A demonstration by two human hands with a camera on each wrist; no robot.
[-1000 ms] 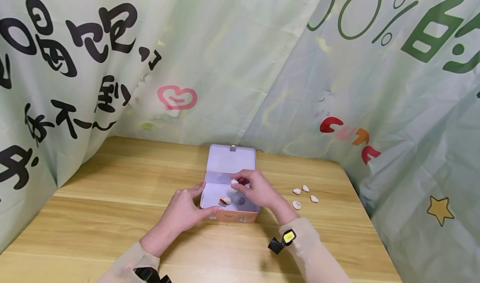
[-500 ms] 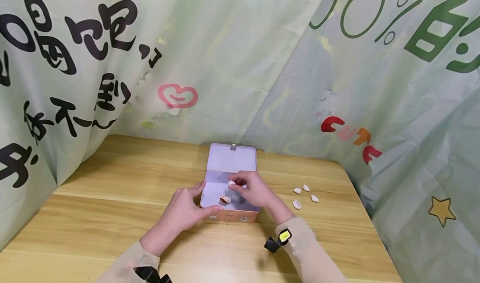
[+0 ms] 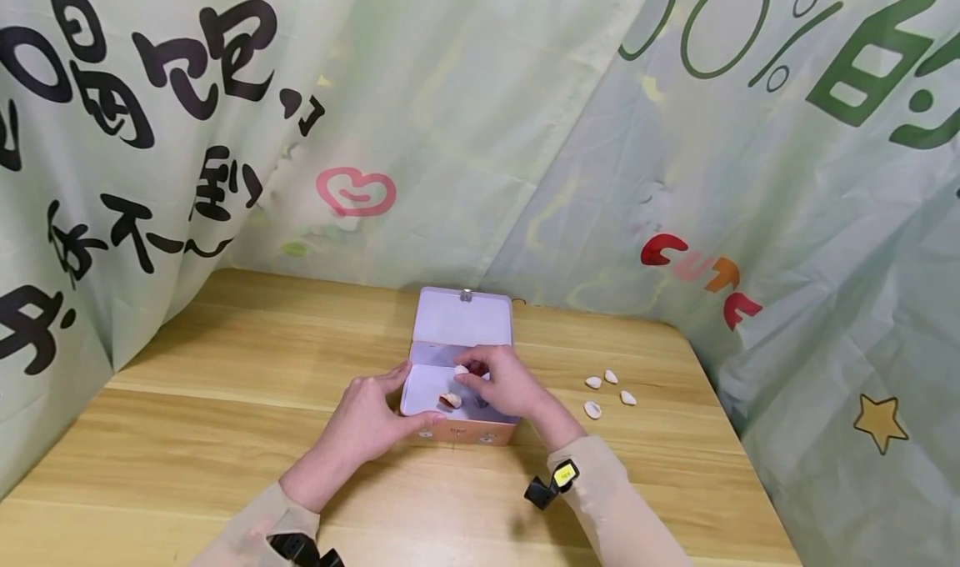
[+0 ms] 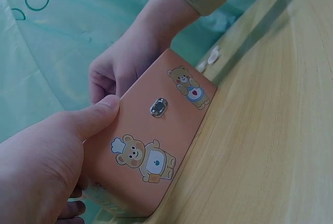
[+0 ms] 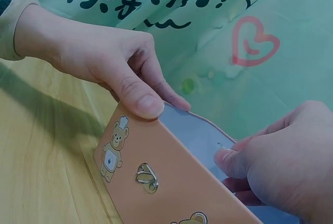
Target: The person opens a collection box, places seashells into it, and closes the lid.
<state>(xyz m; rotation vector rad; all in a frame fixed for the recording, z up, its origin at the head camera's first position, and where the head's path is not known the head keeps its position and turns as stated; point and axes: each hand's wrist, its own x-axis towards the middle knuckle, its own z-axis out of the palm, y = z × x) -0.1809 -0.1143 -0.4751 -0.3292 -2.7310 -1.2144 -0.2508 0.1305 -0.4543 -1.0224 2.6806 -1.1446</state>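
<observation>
A small orange tin box (image 3: pixel 459 433) with bear pictures stands on the table, its pale lilac lid (image 3: pixel 461 317) tipped back. My left hand (image 3: pixel 367 419) grips its near left corner, the thumb on the front rim and the fingers along the left side. In the left wrist view that thumb crosses the edge of the orange front wall (image 4: pixel 145 130). Inside the box, my right hand (image 3: pixel 512 381) pinches a small white seashell (image 3: pixel 461 370) between thumb and fingers. A brown-and-white shell (image 3: pixel 450 400) lies on the box floor. Beside it, a small grey round thing (image 3: pixel 482 401) is partly hidden by the right hand.
Several white shells (image 3: pixel 592 410) lie on the wooden table (image 3: pixel 285 342) to the right of the box. A printed curtain (image 3: pixel 450 133) hangs behind the table and along both sides. Under the front rim is a metal clasp (image 4: pixel 158 108).
My right hand has moved slightly left and lower with the white shell, covering more of the grey round thing. The left hand stays on the box corner.
</observation>
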